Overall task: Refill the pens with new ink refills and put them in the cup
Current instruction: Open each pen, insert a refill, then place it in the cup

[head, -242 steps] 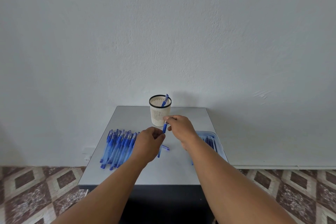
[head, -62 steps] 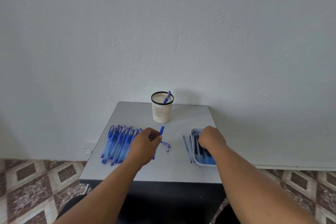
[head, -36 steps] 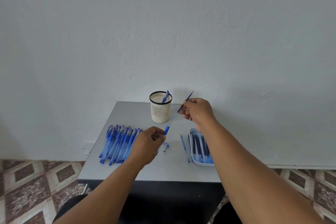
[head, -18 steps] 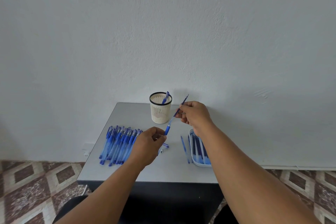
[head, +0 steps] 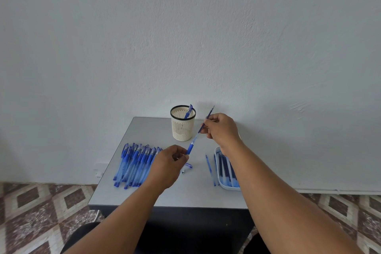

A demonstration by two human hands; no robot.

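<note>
**One pen in the cup, a refill going into the second**

Head view. The cup [head: 183,123] stands at the back of the bench [head: 165,194] and serves as the landmark. One finished pen [head: 188,111] leans inside it, cap end up. In front of the cup and slightly to its right, the right hand [head: 221,130] pinches a new refill [head: 207,118] between thumb and fingers, its far end rising toward the wall. The refill's lower end meets the open pen barrel [head: 190,147], which the left hand [head: 169,164] holds in curled fingers just in front of the cup. How deep the refill sits in the barrel cannot be told.

To the front left of the cup lies a row of pens [head: 135,164], side by side, apparently waiting for their turn. To the front right sits a tray [head: 222,185] of refills, with one loose refill [head: 209,166] on the bench beside it. A small pen part [head: 188,166] lies beyond the left hand.

Judged from this, the task is at an early stage: one pen done, one in hand, the whole row left.
</note>
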